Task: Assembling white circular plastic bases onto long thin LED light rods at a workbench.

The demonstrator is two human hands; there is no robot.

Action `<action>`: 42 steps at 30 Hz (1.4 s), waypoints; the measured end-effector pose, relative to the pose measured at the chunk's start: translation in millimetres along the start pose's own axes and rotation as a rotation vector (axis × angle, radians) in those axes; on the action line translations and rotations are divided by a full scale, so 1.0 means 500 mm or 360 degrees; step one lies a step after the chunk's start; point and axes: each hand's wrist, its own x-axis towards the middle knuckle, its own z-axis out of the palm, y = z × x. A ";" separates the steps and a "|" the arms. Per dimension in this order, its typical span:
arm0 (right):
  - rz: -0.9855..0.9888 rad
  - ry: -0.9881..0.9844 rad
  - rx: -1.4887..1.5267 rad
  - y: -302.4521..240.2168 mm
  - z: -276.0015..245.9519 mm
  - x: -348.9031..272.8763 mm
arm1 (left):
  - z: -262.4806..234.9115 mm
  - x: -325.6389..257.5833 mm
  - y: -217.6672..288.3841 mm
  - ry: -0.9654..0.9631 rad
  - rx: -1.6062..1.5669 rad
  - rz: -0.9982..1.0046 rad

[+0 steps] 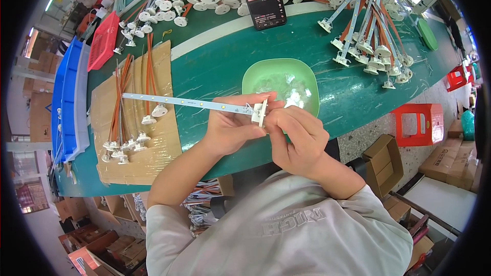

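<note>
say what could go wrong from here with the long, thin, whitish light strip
The light strip's far end reaches over the orange-and-grey strips on the brown cardboard sheet, so turning it might snag them. The left hand overlaps the squarish green plastic bowl in view; if close enough, a bump could scatter its clear pieces.

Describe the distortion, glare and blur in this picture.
Head view: fisheye bowing curves the long dark-green worktable inside a black rim; head view: white glints break up the clear contents of the rounded-square light-green plastic bowl; head view: the slim pale LED strip in the left hand looks fairly crisp, the light-grey fabric shirt softer.
</note>
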 end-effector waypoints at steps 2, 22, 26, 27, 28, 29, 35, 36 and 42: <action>0.0004 0.0065 0.0018 -0.001 0.000 0.001 | 0.002 0.000 0.000 0.0009 -0.0041 -0.0002; -0.0203 -0.0189 0.0345 0.045 -0.069 0.065 | 0.004 0.011 0.035 -0.0155 -0.0037 -0.0294; -0.0101 -0.0375 0.0761 0.047 -0.062 0.062 | -0.012 0.012 0.041 -0.0319 -0.0078 -0.0355; -0.0110 -0.0378 0.0747 0.046 -0.063 0.059 | -0.009 0.013 0.042 -0.0301 -0.0074 -0.0397; 0.0008 -0.0370 0.0742 0.045 -0.069 0.055 | -0.005 0.015 0.045 -0.0311 -0.0079 -0.0422; 0.0115 -0.0380 0.0732 0.044 -0.081 0.051 | 0.000 0.019 0.051 -0.0299 -0.0055 -0.0443; 0.0143 -0.0010 -0.0224 0.063 -0.266 0.010 | -0.012 0.056 0.181 0.0471 0.0935 -0.0255; 0.0141 0.0045 -0.0334 0.070 -0.298 -0.004 | -0.028 0.053 0.221 0.0525 0.1034 -0.0235; 0.0580 0.0252 -0.0855 0.110 -0.420 -0.097 | -0.118 -0.040 0.386 0.0959 0.2320 -0.0826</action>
